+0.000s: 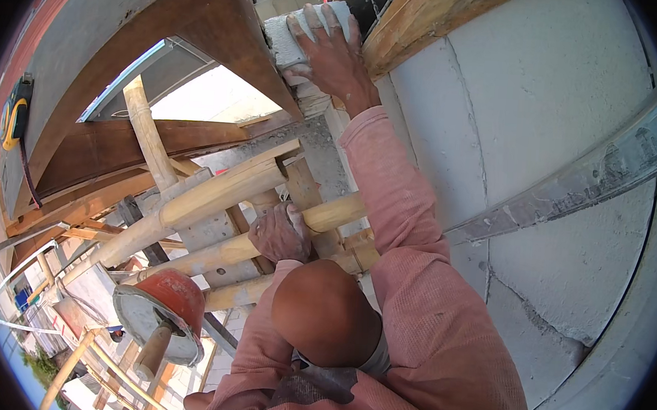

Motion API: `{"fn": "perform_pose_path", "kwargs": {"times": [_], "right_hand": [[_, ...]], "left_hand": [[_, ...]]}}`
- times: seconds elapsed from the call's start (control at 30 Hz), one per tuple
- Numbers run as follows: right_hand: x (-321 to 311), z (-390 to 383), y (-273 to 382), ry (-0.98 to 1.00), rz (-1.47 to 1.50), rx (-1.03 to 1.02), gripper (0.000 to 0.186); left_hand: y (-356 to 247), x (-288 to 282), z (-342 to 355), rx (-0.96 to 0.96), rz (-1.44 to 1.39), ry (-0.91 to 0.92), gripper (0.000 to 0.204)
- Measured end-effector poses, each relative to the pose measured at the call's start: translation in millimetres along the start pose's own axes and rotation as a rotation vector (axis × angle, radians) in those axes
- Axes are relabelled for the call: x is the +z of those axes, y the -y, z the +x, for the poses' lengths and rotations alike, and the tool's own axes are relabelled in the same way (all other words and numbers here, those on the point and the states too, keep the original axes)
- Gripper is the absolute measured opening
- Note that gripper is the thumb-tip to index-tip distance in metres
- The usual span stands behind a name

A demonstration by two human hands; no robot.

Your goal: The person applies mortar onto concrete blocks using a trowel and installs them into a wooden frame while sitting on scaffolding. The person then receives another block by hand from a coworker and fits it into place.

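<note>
My right hand [330,56] is stretched far up and grips a pale, rough-faced block [285,43], fingers spread over its top and thumb along its near side. The block sits at the wall's end, beside a wooden beam [425,21]. Lower and to the left, my left hand [281,234] is closed over a round bamboo pole [222,257] in a lashed row of poles. Its palm side is hidden. Both my arms wear dusty pink sleeves.
A red bucket [177,293] with grey mortar and a wooden handle [153,353] hangs at lower left. A tape measure [16,115] is on the curved panel. White block wall [534,90] fills the right, crossed by a long flat bar [573,193]. Scaffolding and a drop lie below left.
</note>
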State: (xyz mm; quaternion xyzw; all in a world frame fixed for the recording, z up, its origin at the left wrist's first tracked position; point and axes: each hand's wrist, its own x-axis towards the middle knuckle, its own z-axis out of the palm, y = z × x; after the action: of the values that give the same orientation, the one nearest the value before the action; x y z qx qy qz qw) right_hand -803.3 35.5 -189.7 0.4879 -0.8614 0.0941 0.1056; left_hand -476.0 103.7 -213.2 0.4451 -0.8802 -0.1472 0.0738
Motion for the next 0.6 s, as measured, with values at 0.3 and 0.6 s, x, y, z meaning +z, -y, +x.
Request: {"fn": "perform_pose_path", "kwargs": {"times": [0.3,0.6], "right_hand": [[7.8,5.0,0.3,0.115,-0.038,-0.003,0.088],[17.3,8.5,-0.4,0.066,-0.114,-0.090,0.095]], "left_hand": [[8.7,-0.5,-4.9,-0.021,-0.010,-0.051,0.021],[18.8,-1.1,-9.9,-0.029,-0.066,-0.073,0.023]]}}
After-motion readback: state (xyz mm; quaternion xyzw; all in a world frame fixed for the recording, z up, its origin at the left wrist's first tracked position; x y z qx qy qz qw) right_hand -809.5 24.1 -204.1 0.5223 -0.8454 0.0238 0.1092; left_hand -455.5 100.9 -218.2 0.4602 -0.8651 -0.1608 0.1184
